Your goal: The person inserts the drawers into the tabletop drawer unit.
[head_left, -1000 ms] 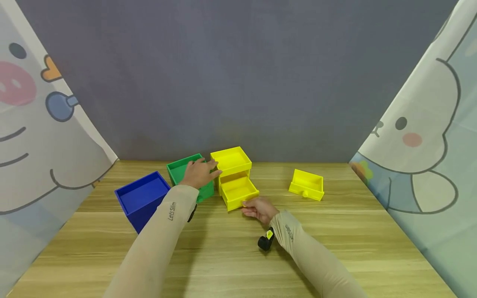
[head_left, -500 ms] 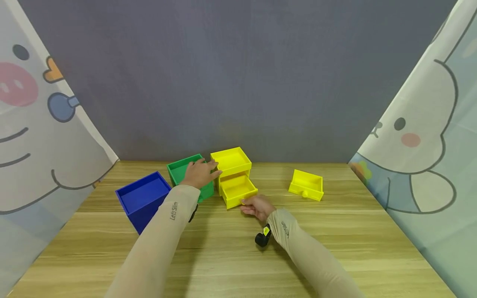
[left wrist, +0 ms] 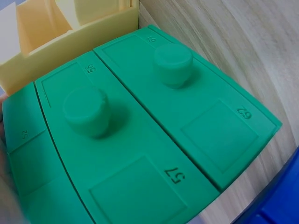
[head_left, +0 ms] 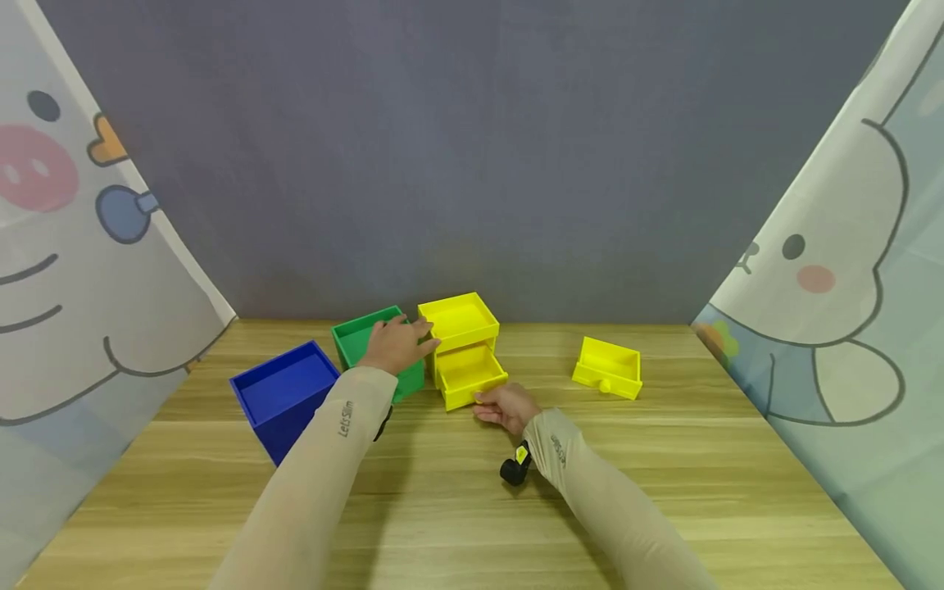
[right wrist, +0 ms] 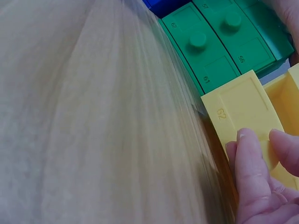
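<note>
Toward the back of the table stands a yellow drawer cabinet (head_left: 460, 336) with a shallow tray top. Its lower drawer (head_left: 472, 392) juts out toward me; an uncovered gap shows above it. My right hand (head_left: 507, 407) pinches this drawer's round knob (right wrist: 269, 154) between thumb and fingers, as the right wrist view shows. My left hand (head_left: 396, 344), fingers spread, lies over the right side of a green drawer box (head_left: 360, 334), its fingertips at the yellow cabinet's left edge. Both green drawers (left wrist: 135, 140), flush in front, appear in the left wrist view.
A separate yellow drawer (head_left: 607, 375) lies on the table at the right, knob facing me. At the left, a blue box (head_left: 283, 385) stands angled beside the green one. A grey backdrop (head_left: 472, 164) rises directly behind the wooden table (head_left: 450, 508).
The lower yellow drawer has slid a little farther back into the cabinet, my right hand moving with it. My left hand holds its place.
</note>
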A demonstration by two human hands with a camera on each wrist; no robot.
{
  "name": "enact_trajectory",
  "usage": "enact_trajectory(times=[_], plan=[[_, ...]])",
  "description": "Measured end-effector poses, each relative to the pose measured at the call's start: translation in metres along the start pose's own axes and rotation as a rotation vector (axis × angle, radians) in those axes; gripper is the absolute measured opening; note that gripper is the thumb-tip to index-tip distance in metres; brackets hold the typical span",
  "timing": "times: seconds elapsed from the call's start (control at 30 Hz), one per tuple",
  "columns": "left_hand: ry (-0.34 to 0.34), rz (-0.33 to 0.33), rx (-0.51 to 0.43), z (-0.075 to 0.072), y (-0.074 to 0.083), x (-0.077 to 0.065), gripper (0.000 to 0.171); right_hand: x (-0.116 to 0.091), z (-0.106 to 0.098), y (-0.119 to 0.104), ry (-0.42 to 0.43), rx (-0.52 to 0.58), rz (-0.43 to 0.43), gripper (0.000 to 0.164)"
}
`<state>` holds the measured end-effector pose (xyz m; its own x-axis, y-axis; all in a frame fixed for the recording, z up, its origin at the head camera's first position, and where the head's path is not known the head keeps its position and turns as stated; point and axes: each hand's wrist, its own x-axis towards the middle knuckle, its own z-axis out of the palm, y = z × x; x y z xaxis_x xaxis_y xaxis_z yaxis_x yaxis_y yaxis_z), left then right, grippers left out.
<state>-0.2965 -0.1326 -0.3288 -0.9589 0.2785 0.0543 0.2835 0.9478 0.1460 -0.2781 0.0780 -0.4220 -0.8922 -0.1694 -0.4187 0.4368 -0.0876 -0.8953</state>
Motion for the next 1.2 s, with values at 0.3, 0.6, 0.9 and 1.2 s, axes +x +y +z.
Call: enact_trajectory(times=[0.3,0.6,0.9,1.2], plan=[[-0.009,0.009,0.005,0.001,0.002,0.000,0.052,0.007,0.000,0.004,0.013,0.011,-0.014,0.006],[-0.021,-0.014,-0.014,0.001,0.001,0.000,0.053,0.008,0.002,0.001,0.013,0.006,-0.009,0.013],[-0.001,-0.015,-0.012,0.003,0.004,-0.001,0.052,0.011,0.007,0.001,0.034,0.028,-0.003,0.007],[-0.013,-0.012,-0.028,0.002,0.002,0.000,0.053,0.014,0.009,0.001,0.046,0.046,0.006,0.007]])
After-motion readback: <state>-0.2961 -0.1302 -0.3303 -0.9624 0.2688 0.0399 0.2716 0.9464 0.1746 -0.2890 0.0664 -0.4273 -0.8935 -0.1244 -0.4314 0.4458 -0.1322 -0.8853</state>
